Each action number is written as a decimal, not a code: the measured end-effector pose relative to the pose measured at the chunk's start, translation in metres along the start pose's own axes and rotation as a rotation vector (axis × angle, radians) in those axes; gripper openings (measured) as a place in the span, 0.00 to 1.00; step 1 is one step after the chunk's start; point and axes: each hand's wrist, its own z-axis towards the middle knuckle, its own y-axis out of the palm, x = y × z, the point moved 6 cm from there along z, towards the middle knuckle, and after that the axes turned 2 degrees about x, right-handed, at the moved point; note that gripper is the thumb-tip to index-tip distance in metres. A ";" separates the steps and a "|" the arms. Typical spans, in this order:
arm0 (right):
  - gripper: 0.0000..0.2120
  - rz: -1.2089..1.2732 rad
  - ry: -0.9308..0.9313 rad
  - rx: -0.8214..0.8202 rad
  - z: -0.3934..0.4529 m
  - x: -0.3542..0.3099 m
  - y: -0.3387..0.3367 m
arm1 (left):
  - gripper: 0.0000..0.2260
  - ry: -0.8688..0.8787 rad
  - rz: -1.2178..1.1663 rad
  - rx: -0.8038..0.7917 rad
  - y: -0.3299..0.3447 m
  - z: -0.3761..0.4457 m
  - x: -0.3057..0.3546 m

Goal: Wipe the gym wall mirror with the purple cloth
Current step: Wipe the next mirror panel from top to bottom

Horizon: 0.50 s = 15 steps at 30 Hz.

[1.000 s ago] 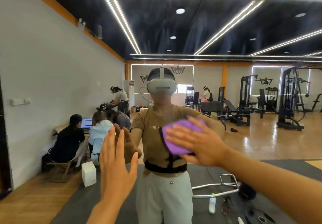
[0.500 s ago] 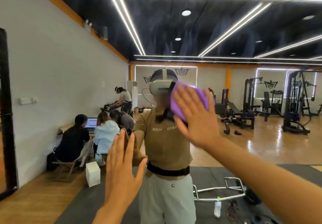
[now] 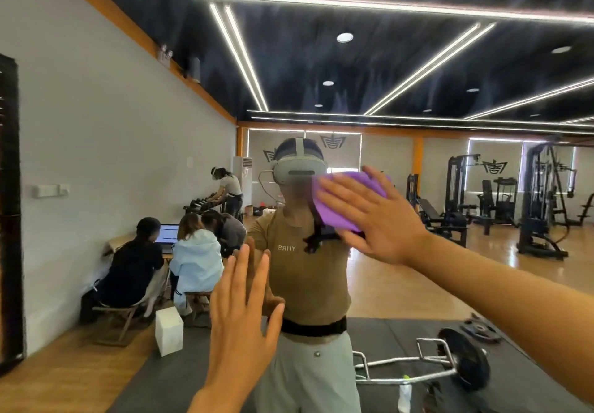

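My right hand presses the purple cloth flat against the mirror, right of the frame's centre, fingers spread straight over it. My left hand is wide open at lower centre, palm toward the glass. The cloth looks soft and light, likely to bunch, so I'd keep my palm over its middle. The glass looks slick and needs only moderate pressure.

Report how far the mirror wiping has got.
Done: cannot tell; no area of the mirror looks plainly cleaner. In hand: the right hand presses the purple cloth flat on the glass at head height; the left hand rests open on the mirror lower down. Left: streaks show across the upper glass.
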 end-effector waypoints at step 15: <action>0.30 -0.001 0.042 -0.008 0.001 -0.108 0.031 | 0.39 -0.019 -0.045 -0.015 -0.013 0.000 -0.045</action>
